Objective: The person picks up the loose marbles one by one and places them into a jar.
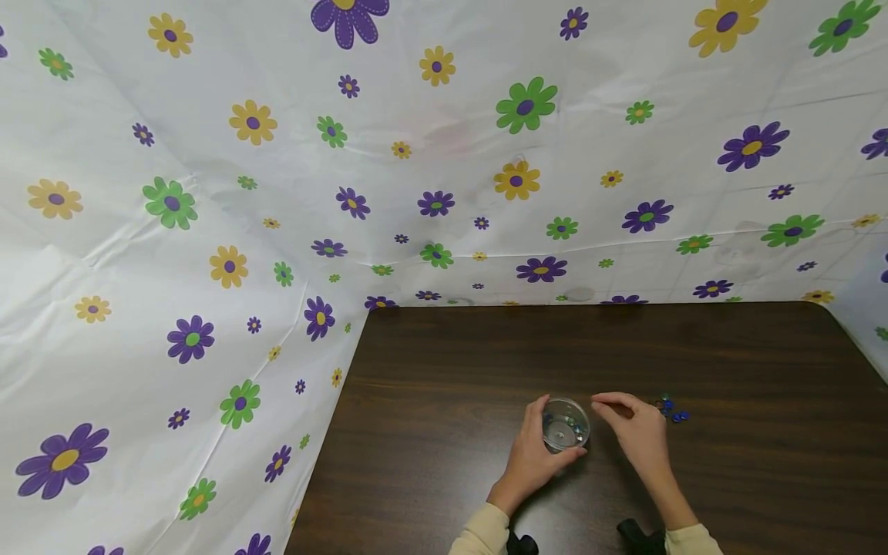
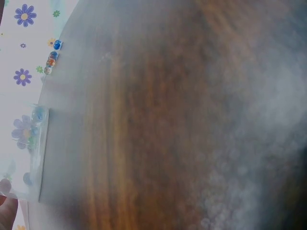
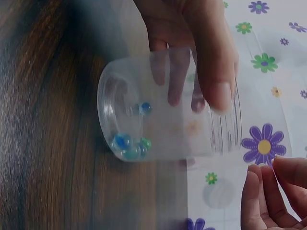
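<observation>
My left hand (image 1: 530, 455) grips a clear plastic jar (image 1: 565, 443), its thumb and fingers around the wall. The jar stands upright on the table without a lid. Several blue and green glass marbles (image 3: 122, 140) lie at its bottom, and screw threads ring its mouth in the right wrist view. Just right of the jar, at rim height, my right hand (image 1: 638, 435) has its thumb and fingertips (image 3: 254, 170) brought together, pointing at the mouth. I cannot tell whether a marble is hidden between them. In the left wrist view only a fingertip (image 2: 7, 213) shows against the jar.
Several loose marbles (image 1: 676, 416), blue and others, lie on the dark wooden table (image 1: 430, 370) behind and right of the right hand. Orange and clear ones (image 2: 50, 62) show in the left wrist view. A flower-printed white sheet (image 1: 444, 154) hangs behind and left of the table.
</observation>
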{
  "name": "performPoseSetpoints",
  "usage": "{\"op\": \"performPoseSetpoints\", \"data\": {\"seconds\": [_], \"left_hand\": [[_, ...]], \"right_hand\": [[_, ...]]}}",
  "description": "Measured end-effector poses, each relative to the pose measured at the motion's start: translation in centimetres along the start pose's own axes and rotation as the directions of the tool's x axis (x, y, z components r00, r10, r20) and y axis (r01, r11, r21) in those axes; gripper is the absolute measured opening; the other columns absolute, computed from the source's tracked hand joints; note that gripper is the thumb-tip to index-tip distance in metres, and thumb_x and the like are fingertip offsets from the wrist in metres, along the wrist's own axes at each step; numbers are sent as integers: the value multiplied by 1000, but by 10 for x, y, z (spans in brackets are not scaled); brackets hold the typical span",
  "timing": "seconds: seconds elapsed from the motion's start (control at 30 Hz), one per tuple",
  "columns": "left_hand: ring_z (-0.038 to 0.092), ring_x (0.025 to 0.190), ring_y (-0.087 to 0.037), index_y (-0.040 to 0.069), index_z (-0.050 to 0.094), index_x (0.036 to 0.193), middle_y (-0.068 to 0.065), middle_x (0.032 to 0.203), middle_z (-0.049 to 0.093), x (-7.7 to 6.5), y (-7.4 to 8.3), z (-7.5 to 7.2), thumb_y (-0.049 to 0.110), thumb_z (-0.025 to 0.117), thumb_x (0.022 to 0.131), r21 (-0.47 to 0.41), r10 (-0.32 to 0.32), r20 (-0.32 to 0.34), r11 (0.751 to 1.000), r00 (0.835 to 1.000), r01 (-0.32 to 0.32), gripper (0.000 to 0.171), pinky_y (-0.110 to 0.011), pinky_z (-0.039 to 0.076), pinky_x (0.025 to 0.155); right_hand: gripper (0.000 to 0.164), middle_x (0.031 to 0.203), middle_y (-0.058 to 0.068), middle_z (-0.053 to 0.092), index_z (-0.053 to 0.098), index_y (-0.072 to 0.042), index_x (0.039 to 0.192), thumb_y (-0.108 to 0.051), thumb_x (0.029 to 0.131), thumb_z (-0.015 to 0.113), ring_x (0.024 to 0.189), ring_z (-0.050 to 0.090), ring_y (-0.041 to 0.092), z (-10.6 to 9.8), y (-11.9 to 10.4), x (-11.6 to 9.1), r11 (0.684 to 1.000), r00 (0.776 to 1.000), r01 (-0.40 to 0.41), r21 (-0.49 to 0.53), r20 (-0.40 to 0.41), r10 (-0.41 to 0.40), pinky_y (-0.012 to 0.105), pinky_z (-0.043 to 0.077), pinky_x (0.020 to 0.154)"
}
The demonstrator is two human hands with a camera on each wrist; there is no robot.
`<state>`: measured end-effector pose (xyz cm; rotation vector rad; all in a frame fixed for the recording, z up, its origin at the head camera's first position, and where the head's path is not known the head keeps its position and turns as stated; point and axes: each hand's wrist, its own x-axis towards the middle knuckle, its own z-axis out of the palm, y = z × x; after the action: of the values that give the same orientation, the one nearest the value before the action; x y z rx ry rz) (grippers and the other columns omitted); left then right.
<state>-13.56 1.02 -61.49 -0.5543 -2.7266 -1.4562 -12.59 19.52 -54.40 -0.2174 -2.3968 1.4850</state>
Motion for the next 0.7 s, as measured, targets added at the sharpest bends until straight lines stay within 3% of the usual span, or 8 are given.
{"op": "performPoseSetpoints", "data": {"seconds": [0.3,0.53,0.7], "left_hand": [[56,128,-22,11,34,158,1,149,47,0,0,1,45,85,85,2,7,-5,1000,1000,-7,95,-37,49,100],[56,129,-22,12,35,158,1,150,47,1,0,1,45,86,85,0,11,-10,1000,1000,-11,95,-37,49,100],[56,129,-23,13,35,158,1,149,47,1,0,1,44,86,84,-5,9,-8,1000,1000,-9,95,-37,49,100]], "right_hand": [[14,93,11,78,80,-2,105,-11,94,78,73,62,-8,-22,16,6,996,996,-81,-46,-25,80,21,42,57],[19,82,-8,76,79,-1,106,-16,94,79,66,60,2,-40,34,8,986,984,-156,-50,-99,151,23,37,56],[22,80,-2,77,78,1,108,-18,96,76,69,63,-6,-48,43,9,978,974,-202,-50,-115,195,18,41,60]]}}
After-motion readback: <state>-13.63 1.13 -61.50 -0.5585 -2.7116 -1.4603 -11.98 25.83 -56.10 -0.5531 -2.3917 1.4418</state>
